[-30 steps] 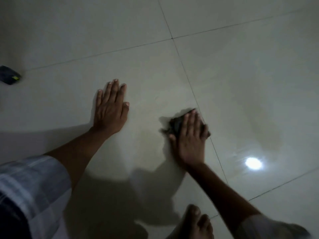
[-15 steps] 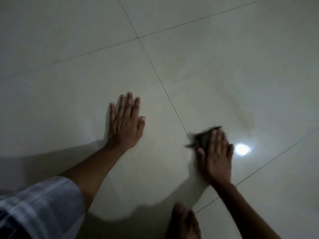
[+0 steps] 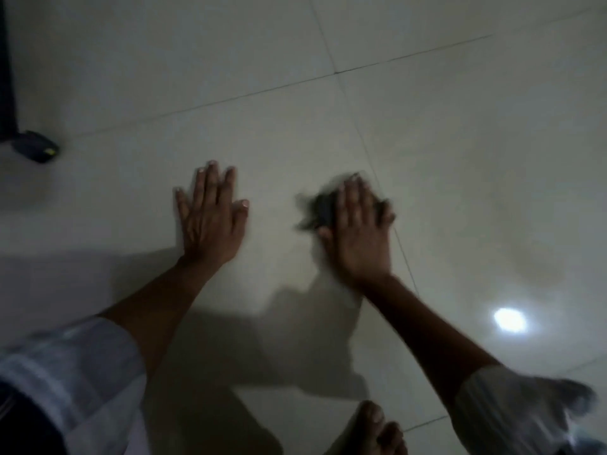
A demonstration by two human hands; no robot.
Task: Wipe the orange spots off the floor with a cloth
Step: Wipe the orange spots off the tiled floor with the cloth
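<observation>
My right hand [image 3: 359, 231] presses flat on a dark cloth [image 3: 320, 208] on the pale tiled floor [image 3: 460, 159]; the cloth sticks out to the left of my fingers and is blurred by motion. My left hand [image 3: 210, 218] lies flat on the floor to the left, fingers spread, holding nothing. A faint darker smear shows on the tile to the right [image 3: 538, 270]. No clear orange spot is visible in this dim light.
A small dark object [image 3: 36, 146] lies on the floor at the far left, beside a dark upright edge [image 3: 6, 67]. My bare foot [image 3: 374, 428] is at the bottom. A bright light reflection [image 3: 509, 319] sits right of my forearm.
My right hand has swept the cloth back to the left across the tile joint, closer to my left hand. The view has shifted, bringing the dark object at the left into sight again.
</observation>
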